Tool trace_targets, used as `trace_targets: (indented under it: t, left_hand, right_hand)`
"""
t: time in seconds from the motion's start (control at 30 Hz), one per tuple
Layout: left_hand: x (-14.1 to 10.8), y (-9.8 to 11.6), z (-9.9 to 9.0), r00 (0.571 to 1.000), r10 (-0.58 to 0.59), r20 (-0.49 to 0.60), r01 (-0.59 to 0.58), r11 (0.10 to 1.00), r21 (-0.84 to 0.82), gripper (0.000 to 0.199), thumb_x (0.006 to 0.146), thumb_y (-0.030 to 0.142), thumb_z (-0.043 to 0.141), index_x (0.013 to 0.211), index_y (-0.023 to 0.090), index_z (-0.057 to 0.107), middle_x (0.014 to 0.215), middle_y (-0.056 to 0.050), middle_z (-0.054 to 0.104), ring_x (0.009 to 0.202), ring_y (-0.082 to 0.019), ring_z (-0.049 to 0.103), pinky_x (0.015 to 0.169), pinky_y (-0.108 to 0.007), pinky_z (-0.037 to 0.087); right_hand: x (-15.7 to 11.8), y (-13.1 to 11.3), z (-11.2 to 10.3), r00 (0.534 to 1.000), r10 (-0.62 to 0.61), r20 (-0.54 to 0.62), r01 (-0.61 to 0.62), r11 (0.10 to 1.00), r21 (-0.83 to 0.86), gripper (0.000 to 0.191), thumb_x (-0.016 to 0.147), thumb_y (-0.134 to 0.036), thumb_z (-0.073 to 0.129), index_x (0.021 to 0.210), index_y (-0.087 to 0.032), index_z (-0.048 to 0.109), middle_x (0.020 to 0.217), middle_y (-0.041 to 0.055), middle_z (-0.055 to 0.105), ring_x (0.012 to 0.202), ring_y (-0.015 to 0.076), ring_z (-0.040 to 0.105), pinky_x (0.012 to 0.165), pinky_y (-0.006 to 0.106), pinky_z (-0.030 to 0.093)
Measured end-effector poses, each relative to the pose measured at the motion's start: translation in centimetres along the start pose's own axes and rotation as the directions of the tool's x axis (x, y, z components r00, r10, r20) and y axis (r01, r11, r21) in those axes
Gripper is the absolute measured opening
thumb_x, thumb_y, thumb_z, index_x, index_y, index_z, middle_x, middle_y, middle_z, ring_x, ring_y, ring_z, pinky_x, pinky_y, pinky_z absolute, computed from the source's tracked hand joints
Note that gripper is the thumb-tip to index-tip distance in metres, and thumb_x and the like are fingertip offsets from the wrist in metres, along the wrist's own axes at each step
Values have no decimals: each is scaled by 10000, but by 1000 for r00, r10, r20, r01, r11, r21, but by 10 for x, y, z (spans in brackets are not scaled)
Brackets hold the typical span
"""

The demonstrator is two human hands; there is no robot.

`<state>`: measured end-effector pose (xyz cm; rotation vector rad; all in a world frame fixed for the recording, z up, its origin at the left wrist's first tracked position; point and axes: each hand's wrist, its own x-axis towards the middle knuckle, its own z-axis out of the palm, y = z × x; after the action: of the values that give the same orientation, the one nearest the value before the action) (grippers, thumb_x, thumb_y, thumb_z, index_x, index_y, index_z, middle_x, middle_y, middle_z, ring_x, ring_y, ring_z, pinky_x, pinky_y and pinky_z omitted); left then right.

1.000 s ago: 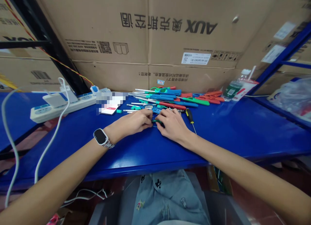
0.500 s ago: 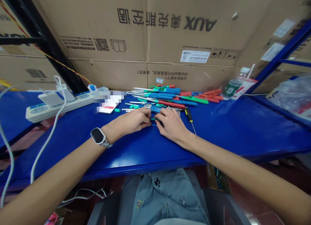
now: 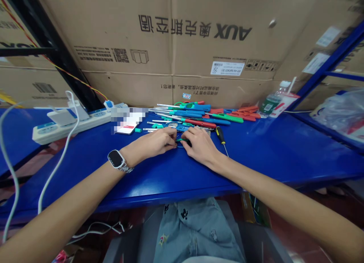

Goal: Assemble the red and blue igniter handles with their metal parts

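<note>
My left hand [image 3: 160,141], with a watch [image 3: 116,159] on its wrist, has its fingers pinched together over the blue table. Facing it, my right hand [image 3: 200,143] has curled fingers around the near end of a small green piece [image 3: 179,140] that shows between the hands. What the left fingertips hold is too small to tell. Just behind both hands lies a pile of blue, red and green handled tools [image 3: 193,113] with metal rods. A black and yellow screwdriver [image 3: 220,136] rests right of my right hand.
A phone [image 3: 129,122] and a white power strip [image 3: 47,132] with plugs and cables are at the left. Orange-red pieces [image 3: 246,112], a bottle [image 3: 267,104] and a cup [image 3: 284,104] stand or lie at the right. A large cardboard sheet [image 3: 127,85] rises behind.
The view has shifted very slightly. Both hands stay in nearly the same place and pose, and nothing else has visibly moved.
</note>
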<state>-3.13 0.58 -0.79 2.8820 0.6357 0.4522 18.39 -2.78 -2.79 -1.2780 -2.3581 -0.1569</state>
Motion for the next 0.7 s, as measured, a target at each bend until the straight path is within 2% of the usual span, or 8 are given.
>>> trace_targets:
  t: [0.37,0.7]
  left_hand:
    - [0,0,-1,1000,2,9,-2,1000,11,284,1001,161,524,843,166,759,916,-60,600,850,-172,592,766,-299,488]
    - [1,1,-2,999,-35,15,35,999,-15,252,992,159,544,880,146,769,917,-66,608,842,-176,593,777,-309,491]
  right_hand:
    - [2,-1,1,999,35,-13,-34,995,90,70,940,-160,605,947,-161,675,947,80,662,898,221,555,800,361,434]
    - [3,4,1,999,-39,27,39,999,2,116,962,-199,583,920,-173,688,941,74,641,885,220,542,750,356,381]
